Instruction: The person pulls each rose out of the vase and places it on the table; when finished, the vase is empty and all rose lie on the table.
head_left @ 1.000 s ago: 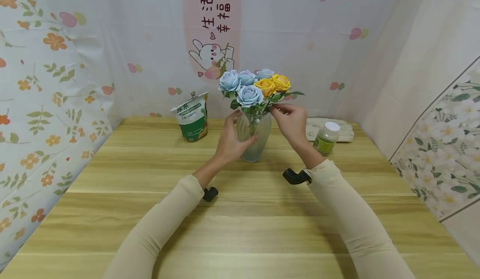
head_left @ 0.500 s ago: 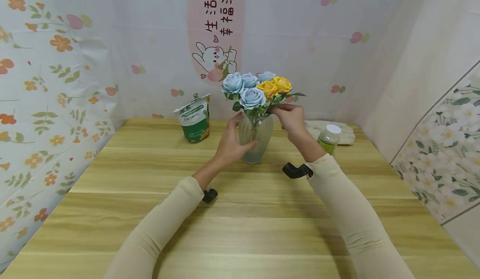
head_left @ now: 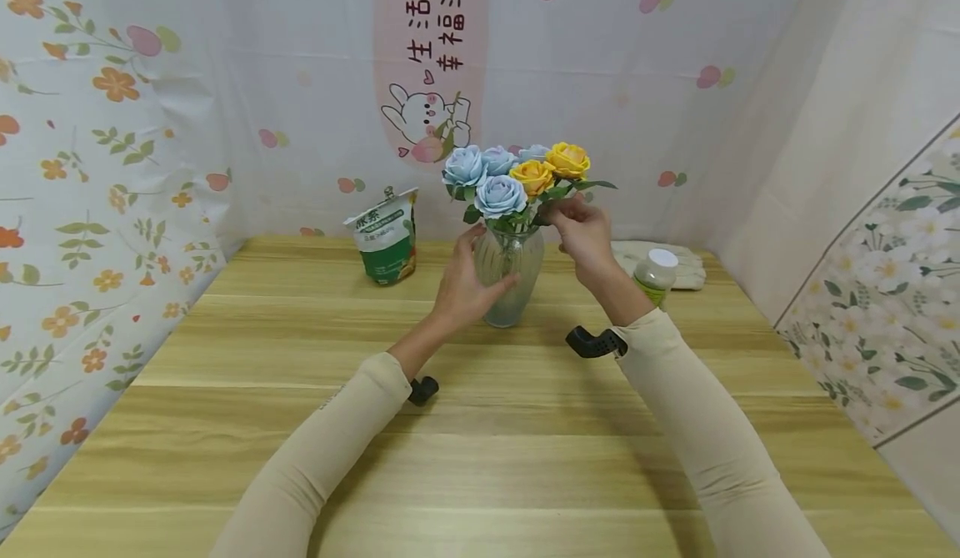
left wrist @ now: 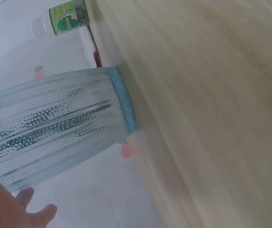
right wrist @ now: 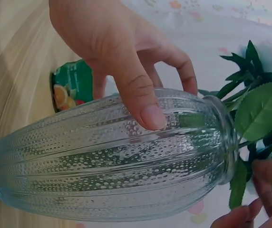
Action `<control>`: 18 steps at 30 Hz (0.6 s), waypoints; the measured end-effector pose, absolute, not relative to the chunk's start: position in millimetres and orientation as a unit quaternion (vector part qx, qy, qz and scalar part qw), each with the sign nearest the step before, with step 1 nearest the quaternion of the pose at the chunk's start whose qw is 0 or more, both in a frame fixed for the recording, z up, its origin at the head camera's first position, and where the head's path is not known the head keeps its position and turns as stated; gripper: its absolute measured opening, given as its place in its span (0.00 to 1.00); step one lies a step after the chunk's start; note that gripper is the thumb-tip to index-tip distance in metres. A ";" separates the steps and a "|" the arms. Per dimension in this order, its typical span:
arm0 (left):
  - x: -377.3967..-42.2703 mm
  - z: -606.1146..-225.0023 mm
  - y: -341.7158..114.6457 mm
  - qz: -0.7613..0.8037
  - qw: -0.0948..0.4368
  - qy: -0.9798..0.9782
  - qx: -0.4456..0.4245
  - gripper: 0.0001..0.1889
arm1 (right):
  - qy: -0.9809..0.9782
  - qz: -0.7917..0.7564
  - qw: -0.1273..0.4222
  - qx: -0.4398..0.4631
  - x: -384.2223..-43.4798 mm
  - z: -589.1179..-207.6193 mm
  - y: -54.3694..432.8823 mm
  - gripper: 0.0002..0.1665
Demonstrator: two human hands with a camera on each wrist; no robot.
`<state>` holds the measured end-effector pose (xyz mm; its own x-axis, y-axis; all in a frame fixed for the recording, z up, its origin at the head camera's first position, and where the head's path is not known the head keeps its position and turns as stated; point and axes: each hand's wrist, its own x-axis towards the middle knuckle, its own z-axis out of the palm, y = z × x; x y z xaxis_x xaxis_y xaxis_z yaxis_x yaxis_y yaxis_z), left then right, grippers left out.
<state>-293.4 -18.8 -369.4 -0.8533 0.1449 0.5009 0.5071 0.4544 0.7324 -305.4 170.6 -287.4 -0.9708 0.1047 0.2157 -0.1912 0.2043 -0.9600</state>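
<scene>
A clear ribbed glass vase (head_left: 522,270) stands upright on the table, holding light blue roses (head_left: 501,197) and yellow ones. My left hand (head_left: 459,287) holds its left side; in the right wrist view the thumb of that left hand (right wrist: 121,61) lies across the dimpled glass. Just above the rim, my right hand (head_left: 588,237) pinches the stem of the outer yellow rose (head_left: 567,160), among green leaves (right wrist: 259,111). The second yellow rose (head_left: 532,178) sits lower and to the left. The left wrist view has the vase base (left wrist: 121,99) on the wood.
A green and white pouch (head_left: 387,245) stands back left. Back right, a white-lidded jar (head_left: 657,270) stands before a pale flat bundle (head_left: 692,268). Patterned cloth (head_left: 300,82) hangs behind the wooden table (head_left: 480,475).
The outer yellow rose has shifted up and slightly right, apart from the other yellow one. My right hand has risen a little with it; the left hand stays on the vase.
</scene>
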 end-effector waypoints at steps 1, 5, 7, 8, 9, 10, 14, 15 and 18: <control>-293.3 -369.7 -19.2 -0.478 0.189 -0.835 -0.196 0.47 | -0.770 0.624 0.127 0.033 -304.6 -286.8 169.2 0.06; -293.3 -370.3 -20.5 -0.454 0.194 -0.846 -0.202 0.47 | -0.773 0.608 0.173 0.057 -301.8 -280.7 163.1 0.07; -293.9 -370.8 -20.2 -0.450 0.197 -0.847 -0.204 0.47 | -0.769 0.606 0.193 0.065 -301.2 -277.1 162.5 0.07; -294.4 -370.9 -19.8 -0.449 0.197 -0.847 -0.204 0.47 | -0.766 0.606 0.202 0.070 -301.1 -275.2 162.5 0.08; -294.6 -371.1 -19.5 -0.449 0.198 -0.847 -0.204 0.47 | -0.763 0.607 0.209 0.073 -301.1 -273.4 162.5 0.09; -294.7 -371.2 -19.2 -0.449 0.199 -0.847 -0.203 0.46 | -0.763 0.606 0.213 0.074 -300.6 -271.6 162.3 0.09; -294.4 -371.4 -19.2 -0.446 0.196 -0.850 -0.201 0.46 | -0.759 0.609 0.220 0.072 -299.2 -266.7 160.0 0.09; -294.2 -371.4 -19.2 -0.446 0.196 -0.850 -0.201 0.46 | -0.757 0.611 0.222 0.070 -298.6 -265.5 159.0 0.09; -294.0 -371.7 -18.7 -0.443 0.195 -0.851 -0.205 0.46 | -0.751 0.616 0.230 0.063 -297.8 -263.8 157.5 0.12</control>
<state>-294.0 -18.7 -371.7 -0.8399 0.1760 0.5135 0.5217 0.5228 0.6742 -297.8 157.5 -263.8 -0.8865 0.1882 0.4227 -0.3775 0.2338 -0.8960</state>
